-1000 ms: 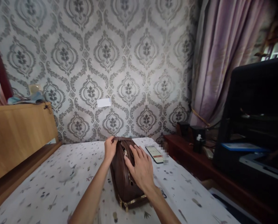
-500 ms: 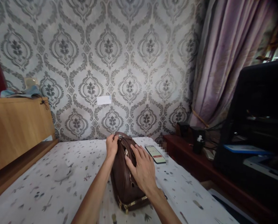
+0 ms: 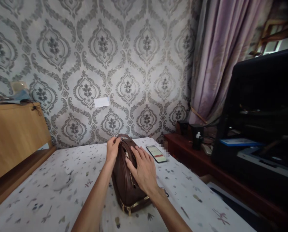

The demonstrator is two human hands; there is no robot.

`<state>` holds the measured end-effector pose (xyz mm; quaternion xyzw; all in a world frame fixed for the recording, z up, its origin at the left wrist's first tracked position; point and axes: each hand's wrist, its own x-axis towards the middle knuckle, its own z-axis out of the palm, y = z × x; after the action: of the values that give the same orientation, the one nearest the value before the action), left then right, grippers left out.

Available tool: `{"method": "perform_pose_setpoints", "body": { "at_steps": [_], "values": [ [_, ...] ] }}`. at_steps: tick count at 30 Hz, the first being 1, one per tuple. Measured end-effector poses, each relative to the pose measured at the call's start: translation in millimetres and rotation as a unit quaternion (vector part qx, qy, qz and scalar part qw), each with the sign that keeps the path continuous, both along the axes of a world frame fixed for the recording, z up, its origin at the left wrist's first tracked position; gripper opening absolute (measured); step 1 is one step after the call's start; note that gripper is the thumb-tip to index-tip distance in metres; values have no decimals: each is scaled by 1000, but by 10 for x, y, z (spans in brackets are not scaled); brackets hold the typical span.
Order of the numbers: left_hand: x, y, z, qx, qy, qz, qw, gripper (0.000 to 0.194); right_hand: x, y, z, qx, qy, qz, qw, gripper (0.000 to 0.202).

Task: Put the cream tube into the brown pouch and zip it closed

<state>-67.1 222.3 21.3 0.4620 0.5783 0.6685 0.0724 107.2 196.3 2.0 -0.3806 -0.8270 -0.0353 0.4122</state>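
A brown leather bag [image 3: 123, 180] with gold zippers lies on the patterned bedsheet [image 3: 86, 206], its strap loop [image 3: 124, 136] at the far end. My left hand [image 3: 113, 149] grips the far left edge of the bag beside the loop, fingers bent and closed; the exact spot they pinch is hidden. On the bag's right side rests my right hand [image 3: 144, 167], fingers stretched out and thumb apart, close to an open-looking zipper [image 3: 127, 155] on the upper face. A zipper pull hangs near its palm. The right hand covers part of the bag.
A phone [image 3: 156, 154] with a lit screen lies right of the bag. A wooden headboard-like panel [image 3: 15, 135] stands at left. At right are a dark red ledge [image 3: 172, 141] with small black speakers, a large black screen [image 3: 259, 106] and a purple curtain [image 3: 213, 64]. Patterned wallpaper is behind.
The view has turned slightly right, so everything sits a little further left. Both hands stay on the bag in nearly the same places; no clear movement of the bag on the sheet shows.
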Motion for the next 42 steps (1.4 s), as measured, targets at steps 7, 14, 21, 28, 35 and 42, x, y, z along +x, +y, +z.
{"method": "perform_pose_setpoints", "body": {
  "at_steps": [7,14,21,28,35,42],
  "values": [
    [317,-458,55,54,87,60,993,27,-9,7,-24,9,22,12,1000,48],
    [621,-738,95,62,292,-90,950,25,100,70,53,-53,38,83,994,41],
    [504,-673,30,-6,295,-113,949,31,279,611,178,-183,142,244,942,32],
    [499,-681,17,-19,283,-120,951,33,-103,1055,382,-245,211,260,910,14],
    [486,-720,-42,-66,258,-145,953,36,-322,1309,305,-341,342,328,812,32],
    [532,-656,-98,-13,241,-125,962,31,-352,1350,179,-383,424,367,734,30]
  ]
}}
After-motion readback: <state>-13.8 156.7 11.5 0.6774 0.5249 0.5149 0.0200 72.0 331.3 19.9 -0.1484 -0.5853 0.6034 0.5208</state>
